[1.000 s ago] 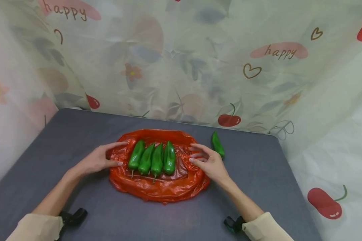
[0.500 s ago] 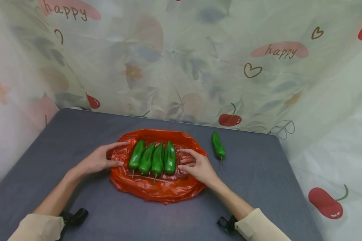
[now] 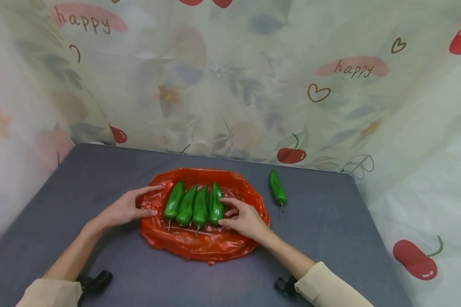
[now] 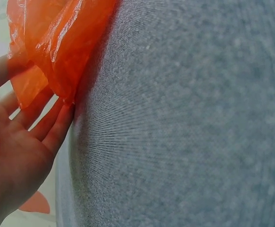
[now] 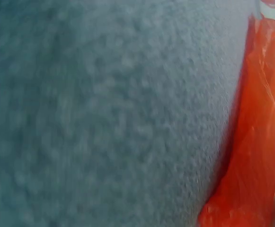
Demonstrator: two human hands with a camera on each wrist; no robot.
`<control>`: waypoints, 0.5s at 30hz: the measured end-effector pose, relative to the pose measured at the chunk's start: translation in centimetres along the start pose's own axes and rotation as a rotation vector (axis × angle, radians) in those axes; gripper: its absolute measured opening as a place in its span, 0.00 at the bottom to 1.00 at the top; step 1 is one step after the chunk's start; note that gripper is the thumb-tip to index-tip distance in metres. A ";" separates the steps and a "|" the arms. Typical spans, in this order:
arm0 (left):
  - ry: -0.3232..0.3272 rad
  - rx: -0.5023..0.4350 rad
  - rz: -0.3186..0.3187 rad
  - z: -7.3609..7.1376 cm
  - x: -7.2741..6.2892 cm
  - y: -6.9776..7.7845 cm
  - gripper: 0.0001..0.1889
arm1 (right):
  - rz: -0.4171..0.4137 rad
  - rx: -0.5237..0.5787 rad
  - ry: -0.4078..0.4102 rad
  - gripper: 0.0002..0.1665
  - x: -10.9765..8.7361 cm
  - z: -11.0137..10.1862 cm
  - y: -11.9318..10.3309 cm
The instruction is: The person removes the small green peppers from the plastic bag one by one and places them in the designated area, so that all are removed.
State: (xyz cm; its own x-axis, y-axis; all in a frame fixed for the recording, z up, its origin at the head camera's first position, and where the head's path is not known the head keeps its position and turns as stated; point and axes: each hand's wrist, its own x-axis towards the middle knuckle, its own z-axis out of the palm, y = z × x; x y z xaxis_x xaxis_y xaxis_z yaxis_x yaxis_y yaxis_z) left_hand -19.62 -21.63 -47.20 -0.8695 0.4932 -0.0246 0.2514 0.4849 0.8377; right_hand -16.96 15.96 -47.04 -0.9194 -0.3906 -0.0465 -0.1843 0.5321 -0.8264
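Observation:
Several green peppers (image 3: 186, 207) lie side by side in the middle of a red plastic bag (image 3: 199, 251), spread wide on the table with a raised, crumpled rim. At the bag's left side rests my left hand (image 3: 121, 207), thumb and index finger apart over the rim; in the left wrist view the other fingers (image 4: 59, 125) lie extended against the bag's side. My right hand (image 3: 246, 219) reaches over the right rim, thumb and index fingertips right at the right-hand pepper (image 3: 216, 204). The right wrist view shows mostly the bag's outer side (image 5: 253, 142), the hand largely hidden.
One more green pepper (image 3: 278, 188) lies alone on the dark grey table (image 3: 322, 230), right of the bag and near the back edge. A patterned curtain (image 3: 230, 85) hangs behind the table and along both sides.
My right hand has moved left from the bag's right rim to the right-hand pepper. The left hand has stayed in place. The head view has tilted slightly.

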 end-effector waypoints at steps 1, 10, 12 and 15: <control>-0.003 0.002 -0.003 0.0 0.0 0.0 0.36 | -0.003 -0.015 -0.009 0.37 0.0 0.1 0.0; -0.010 -0.005 -0.004 0.0 0.1 -0.1 0.36 | -0.039 -0.097 -0.020 0.43 0.5 1.2 -0.3; -0.013 -0.007 -0.008 0.0 0.1 -0.1 0.36 | -0.042 -0.119 -0.011 0.44 0.5 1.4 -0.2; -0.017 -0.019 -0.012 0.0 0.0 -0.1 0.36 | -0.049 -0.140 0.001 0.45 0.6 1.6 -0.2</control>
State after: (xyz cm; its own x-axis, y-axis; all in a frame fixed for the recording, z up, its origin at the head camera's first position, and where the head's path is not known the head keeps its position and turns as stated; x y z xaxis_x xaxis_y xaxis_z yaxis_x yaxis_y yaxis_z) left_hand -19.65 -21.62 -47.27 -0.8651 0.4997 -0.0434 0.2329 0.4768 0.8476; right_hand -16.89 14.40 -47.83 -0.9085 -0.4177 -0.0071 -0.2757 0.6121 -0.7411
